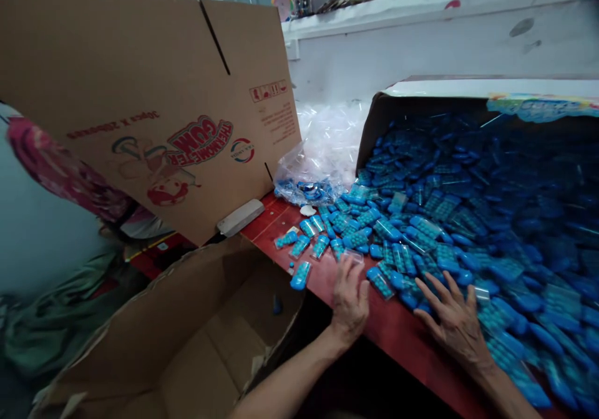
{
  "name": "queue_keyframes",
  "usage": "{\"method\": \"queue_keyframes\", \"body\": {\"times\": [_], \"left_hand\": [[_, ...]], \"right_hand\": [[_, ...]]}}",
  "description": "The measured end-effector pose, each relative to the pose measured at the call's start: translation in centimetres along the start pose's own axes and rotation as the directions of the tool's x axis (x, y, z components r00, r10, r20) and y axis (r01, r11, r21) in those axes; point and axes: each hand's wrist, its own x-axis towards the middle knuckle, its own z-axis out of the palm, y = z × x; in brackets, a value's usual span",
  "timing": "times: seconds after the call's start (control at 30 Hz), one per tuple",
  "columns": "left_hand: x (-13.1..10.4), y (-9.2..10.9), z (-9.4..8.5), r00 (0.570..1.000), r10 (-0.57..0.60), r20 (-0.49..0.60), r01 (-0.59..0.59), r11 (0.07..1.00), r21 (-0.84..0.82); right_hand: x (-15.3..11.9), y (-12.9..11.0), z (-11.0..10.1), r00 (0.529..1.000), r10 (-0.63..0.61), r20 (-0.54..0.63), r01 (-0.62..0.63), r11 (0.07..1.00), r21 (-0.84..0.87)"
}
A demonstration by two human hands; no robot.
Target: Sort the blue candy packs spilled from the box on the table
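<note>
Small clear plastic packs point(423, 226) with blue ends and blue-green pellets inside lie in a large heap on the red table point(393, 325). My left hand point(350, 297) is over the table's near edge, thumb apart from the fingers, its fingertips at a clear plastic piece point(354, 256). Further right, my right hand point(453, 322) rests on the heap with its fingers spread, touching several packs and gripping none. A few loose packs lie left of my left hand, one pack point(300, 275) close to the table's left edge.
An open cardboard box point(187, 356) stands below the table's left edge, a small dark piece inside. Behind it rises a printed carton point(140, 63). A tipped box point(397, 88) holds more packs at right. A clear plastic bag point(322, 151) lies behind. A person's pink sleeve point(65, 163) shows at left.
</note>
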Motion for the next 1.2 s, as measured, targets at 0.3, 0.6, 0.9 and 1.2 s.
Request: {"method": "queue_keyframes", "body": {"times": [0.3,0.6,0.9,1.2], "left_hand": [[-1.4,-10.6,-10.1,0.688,-0.661,-0.299,0.656,0.743,-0.131],[-0.3,-13.3,-9.7,0.721,-0.654,-0.229,0.653,0.752,-0.091],[3.5,-16.2,-9.5,0.918,-0.257,-0.301,0.360,0.858,0.365],[6.3,-17.7,-7.0,0.958,-0.286,0.025,0.236,0.831,0.503]], "right_hand": [[7.4,-11.6,-2.3,0.990,-0.140,0.006,0.120,0.870,0.478],[17.8,-22.8,2.1,0.881,-0.340,0.331,0.178,0.883,0.434],[17.8,-24.8,5.0,0.850,-0.392,0.352,0.248,0.887,0.390],[17.9,-22.7,5.0,0.903,-0.349,0.249,0.254,0.904,0.344]]}}
